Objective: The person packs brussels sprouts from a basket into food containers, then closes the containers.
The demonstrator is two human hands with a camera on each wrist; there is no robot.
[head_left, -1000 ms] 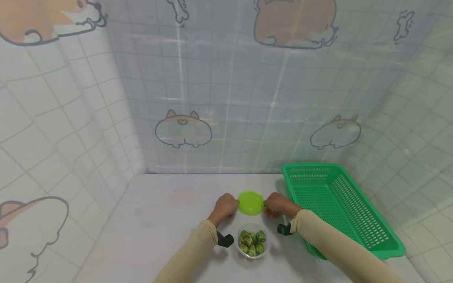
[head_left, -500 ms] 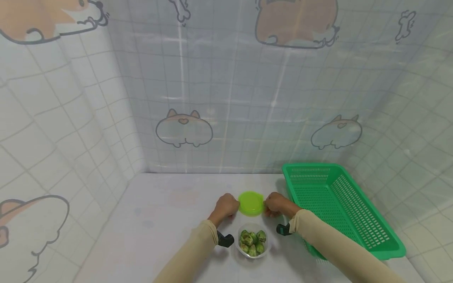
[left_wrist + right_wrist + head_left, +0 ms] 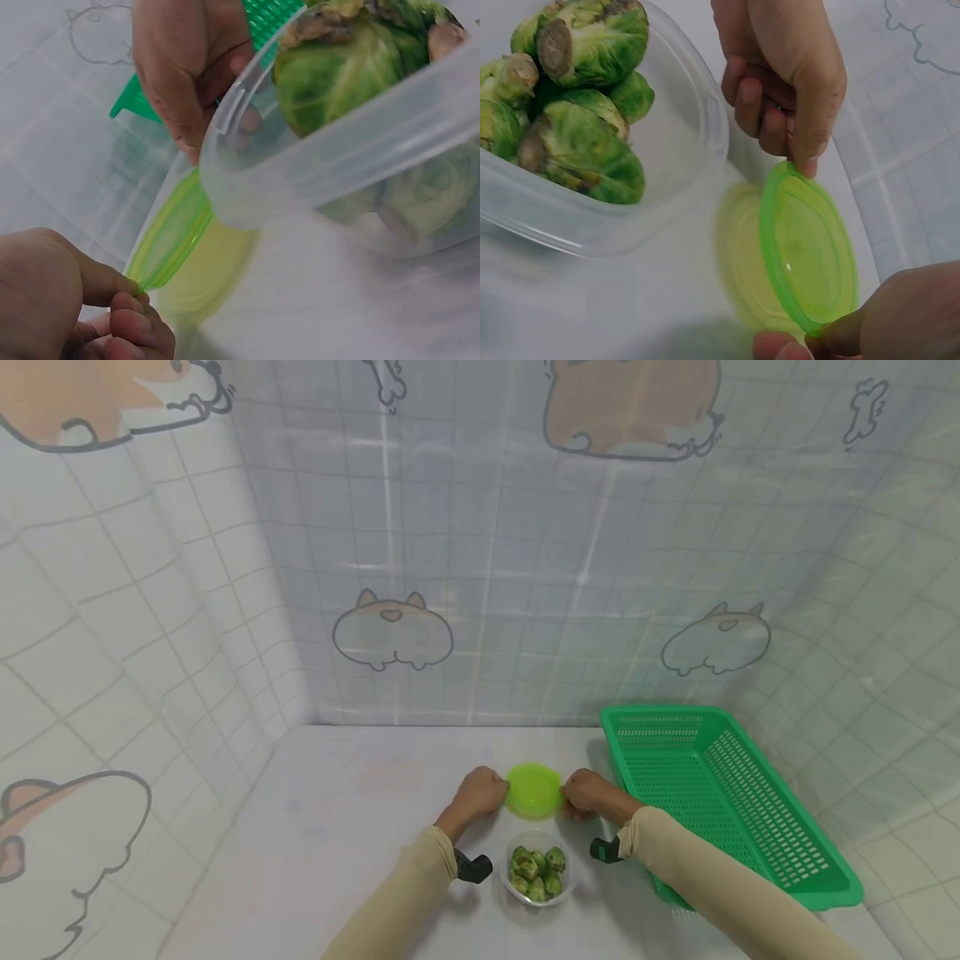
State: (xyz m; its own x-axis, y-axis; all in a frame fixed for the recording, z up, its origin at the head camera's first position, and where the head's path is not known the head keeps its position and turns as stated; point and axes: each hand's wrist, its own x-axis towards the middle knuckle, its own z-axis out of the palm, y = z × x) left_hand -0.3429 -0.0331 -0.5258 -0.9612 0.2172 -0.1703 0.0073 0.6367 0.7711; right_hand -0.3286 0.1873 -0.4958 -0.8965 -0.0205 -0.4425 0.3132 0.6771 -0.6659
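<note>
A round, translucent lime-green lid is held up between both hands, tilted over the white table, and casts a yellow-green tint on it. My left hand pinches its left edge between thumb and curled fingers. At the opposite edge, the right hand pinches the rim, close to the lid's small tab. Just nearer than the lid stands a clear plastic container, uncovered, with several Brussels sprouts inside. The left wrist view shows the container's rim overlapping part of the lid.
A large green perforated basket stands at the right, its left side close to the right forearm. White table surface stretches to the left. Grid-patterned sheets with cartoon dogs rise behind and at both sides.
The lid tilts slightly more, its far edge a little higher in the head view. Both hands keep their pinch on it; container and basket stay where they were.
</note>
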